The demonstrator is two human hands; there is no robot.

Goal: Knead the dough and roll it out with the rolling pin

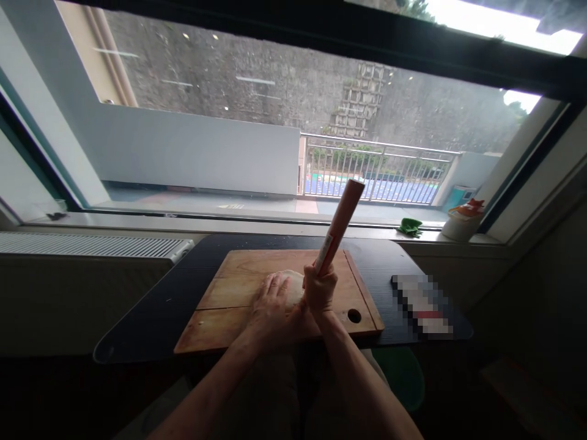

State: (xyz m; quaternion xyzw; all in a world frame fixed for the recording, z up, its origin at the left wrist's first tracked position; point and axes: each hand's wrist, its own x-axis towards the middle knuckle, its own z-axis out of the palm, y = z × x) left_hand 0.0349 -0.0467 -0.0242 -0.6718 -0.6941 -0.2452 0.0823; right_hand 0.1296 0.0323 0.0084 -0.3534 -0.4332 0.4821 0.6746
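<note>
With right fingers clamped round pink cylindrical rod, left fingers spread on pale dough disc, noted slip risk from loosened grip.

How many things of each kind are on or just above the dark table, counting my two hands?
Hands: 2 (left hand, right hand)
Cutting board: 1
Dough piece: 1, partly covered
Rolling pin: 1
Pixelated item: 1, identity unclear
Total: 6
</note>
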